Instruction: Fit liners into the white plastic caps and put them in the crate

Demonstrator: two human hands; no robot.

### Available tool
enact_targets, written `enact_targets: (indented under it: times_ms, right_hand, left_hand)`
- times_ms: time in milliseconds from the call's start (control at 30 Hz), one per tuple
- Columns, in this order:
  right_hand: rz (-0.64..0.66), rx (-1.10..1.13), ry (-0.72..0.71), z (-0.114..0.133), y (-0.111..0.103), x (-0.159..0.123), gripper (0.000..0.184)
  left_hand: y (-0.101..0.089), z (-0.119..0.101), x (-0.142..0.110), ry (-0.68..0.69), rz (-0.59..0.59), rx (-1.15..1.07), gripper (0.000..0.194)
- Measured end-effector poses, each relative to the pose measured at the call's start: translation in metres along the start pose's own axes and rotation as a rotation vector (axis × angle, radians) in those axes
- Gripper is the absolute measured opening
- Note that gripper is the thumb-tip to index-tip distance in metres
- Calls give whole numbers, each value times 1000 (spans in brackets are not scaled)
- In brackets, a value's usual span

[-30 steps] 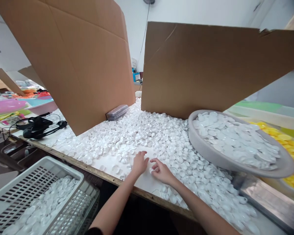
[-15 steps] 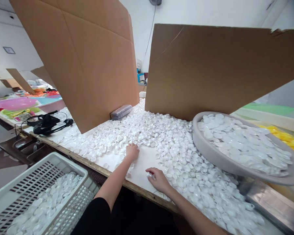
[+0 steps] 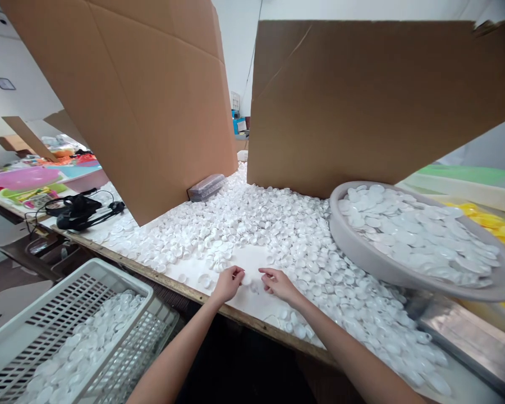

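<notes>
My left hand [image 3: 228, 284] is over the bare patch of table near the front edge, thumb and fingers pinched on a small white plastic disc [image 3: 246, 279]. Facing it a short way to the right, my right hand [image 3: 280, 285] has its fingers curled in a pinch; whatever is between them is too small to make out. Shiny white plastic pieces [image 3: 273, 219], round and shallow like little caps, are heaped around both hands. A few loose ones [image 3: 204, 280] lie left of my left hand.
A grey round tub [image 3: 340, 241] of flat white discs stands at right, beside yellow pieces [image 3: 483, 221]. At lower left is a white slotted basket [image 3: 147, 292] holding white pieces. Cardboard sheets [image 3: 160, 101] [image 3: 362, 106] stand behind the heap. A clear box [image 3: 208, 187] and black straps [image 3: 82, 210] lie left.
My left hand has come back from the heap's edge towards me and now pinches a disc opposite my right hand. The right hand has shifted slightly right and up. The view has tilted down.
</notes>
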State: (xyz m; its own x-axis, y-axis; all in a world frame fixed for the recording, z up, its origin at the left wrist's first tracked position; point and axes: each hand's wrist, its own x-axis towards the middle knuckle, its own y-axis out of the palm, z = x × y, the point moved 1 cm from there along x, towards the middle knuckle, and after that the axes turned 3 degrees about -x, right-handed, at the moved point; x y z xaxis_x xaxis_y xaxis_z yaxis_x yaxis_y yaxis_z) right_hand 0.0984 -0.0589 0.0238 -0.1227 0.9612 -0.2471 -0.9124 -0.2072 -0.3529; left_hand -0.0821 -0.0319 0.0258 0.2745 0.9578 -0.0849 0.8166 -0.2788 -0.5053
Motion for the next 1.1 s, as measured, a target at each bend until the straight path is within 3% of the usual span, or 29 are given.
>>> enact_targets:
  times_ms: [67, 167, 367, 467, 600, 700, 833, 1033, 1100]
  right_hand:
    - [93, 75, 126, -2, 8, 3, 35]
    - [137, 141, 192, -8, 20, 7, 23]
    - [146, 178, 351, -6, 23, 17, 4]
    - [162, 156, 406, 0, 22, 21, 7]
    - [218, 159, 400, 1, 20, 25, 10]
    - [272, 152, 420, -1, 16, 29, 11]
    - [345, 129, 432, -4, 14, 35, 11]
    - [257, 161, 302, -14, 20, 30, 7]
    - [238, 146, 243, -14, 22, 24, 6]
  left_hand:
    - [16, 6, -8, -41, -5, -18, 25]
    - [31, 9, -11, -15, -42, 50, 21]
    - [28, 2, 2, -66, 74, 277, 21]
    - [28, -6, 14, -71, 33, 343, 26]
    - [41, -16, 24, 22, -69, 576, 27]
    - [48, -16, 25, 10, -52, 719, 28]
    - [49, -11, 25, -31, 2, 731, 27]
    - [48, -14, 21, 32, -138, 705, 27]
    - [50, -19, 18, 53, -135, 718, 28]
